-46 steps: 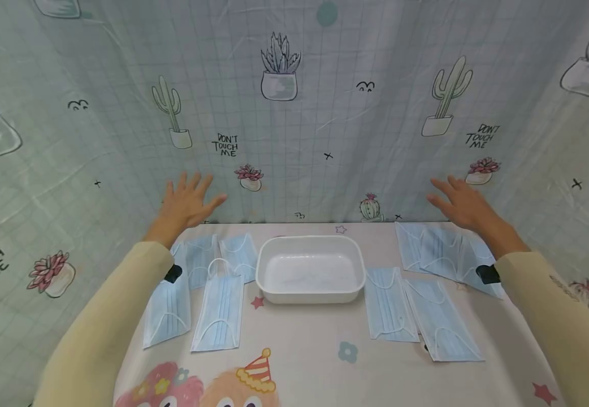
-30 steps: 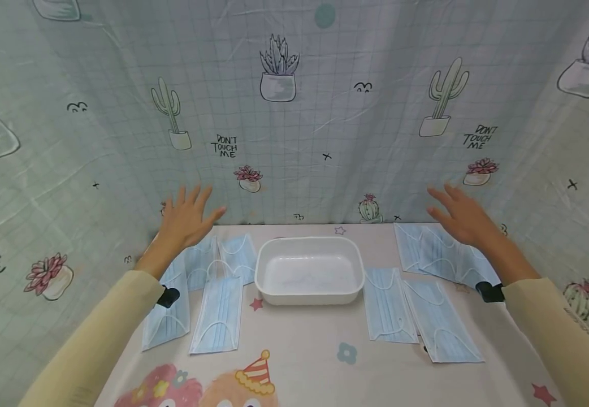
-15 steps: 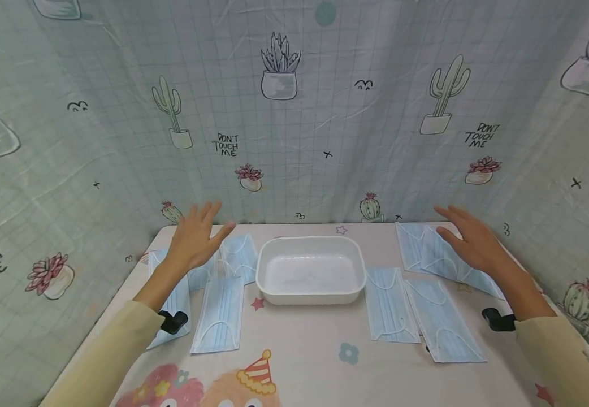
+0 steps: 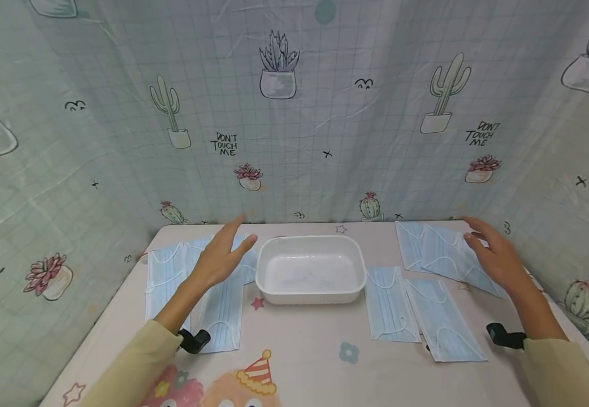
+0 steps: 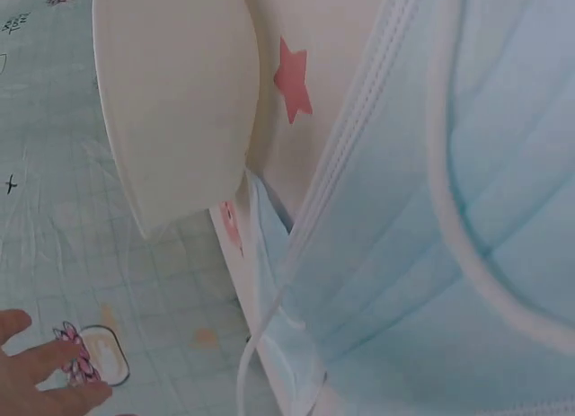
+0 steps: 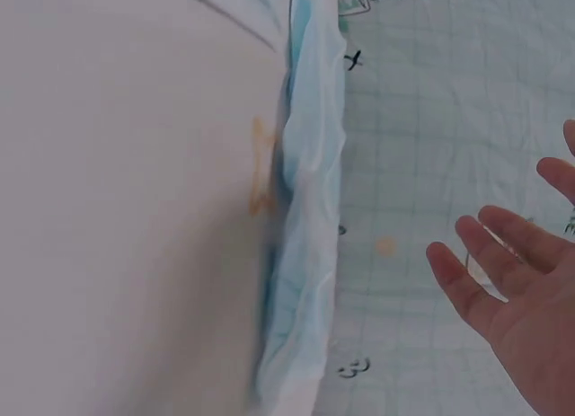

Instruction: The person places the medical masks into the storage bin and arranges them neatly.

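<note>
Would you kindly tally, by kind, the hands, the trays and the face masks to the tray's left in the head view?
Blue face masks left of centre: 4
White tray: 1
Hands, left hand and right hand: 2
Total: 7

Bare tablecloth (image 4: 307,353) gave a low path in front of the white rectangular basin (image 4: 311,297), between the front-left surgical mask (image 4: 228,308) and the inner front-right surgical mask (image 4: 391,308). The basin's raised walls blocked a low straight crossing between the left hand (image 4: 221,257) and the right hand (image 4: 499,260); over its rim the way was free. Another opening lay between the basin and the back-right surgical masks (image 4: 439,251). The cactus-print curtain (image 4: 320,175) closed off the back and both sides.
</note>
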Demonstrator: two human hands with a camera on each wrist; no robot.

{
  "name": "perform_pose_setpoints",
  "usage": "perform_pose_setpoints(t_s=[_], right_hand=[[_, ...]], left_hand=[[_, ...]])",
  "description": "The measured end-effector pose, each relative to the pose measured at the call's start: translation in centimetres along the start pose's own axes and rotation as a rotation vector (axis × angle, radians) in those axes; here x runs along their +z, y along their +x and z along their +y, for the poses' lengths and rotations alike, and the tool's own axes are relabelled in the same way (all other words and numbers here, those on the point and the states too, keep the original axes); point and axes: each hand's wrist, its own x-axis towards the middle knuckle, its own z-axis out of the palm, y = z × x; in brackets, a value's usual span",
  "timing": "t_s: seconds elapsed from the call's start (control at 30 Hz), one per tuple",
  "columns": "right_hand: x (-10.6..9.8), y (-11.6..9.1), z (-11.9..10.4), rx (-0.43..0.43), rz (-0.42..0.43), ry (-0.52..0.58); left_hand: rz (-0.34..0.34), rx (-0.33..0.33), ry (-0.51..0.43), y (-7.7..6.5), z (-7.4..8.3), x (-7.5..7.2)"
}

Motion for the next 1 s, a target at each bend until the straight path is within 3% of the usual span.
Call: perform_pose_setpoints(t_s=[0.13,0.27,0.5,0.67,1.0], right_hand=[[-0.4,-0.2,1.3,0.096,-0.017,0.019],[-0.9,-0.1,2.4,0.199,-0.015,0.058],[-2.1,0.2,3.8,0.386,0.074,0.246],[-3.0,0.3,4.5,0.488,0.089,0.367],[-3.1,0.4,6.2,0.644,0.034,0.312]], left_hand=[[-0.010,-0.013,-0.086,-0.1,0.3,1.3],[-0.036,-0.063,-0.263,-0.2,0.4,2.3],[-0.064,-0.181,-0.551,0.2,0.4,4.1],[-0.055,-0.247,-0.763,0.2,0.4,5.0],[-0.025,-0.329,-1.076,0.5,-0.5,5.8]])
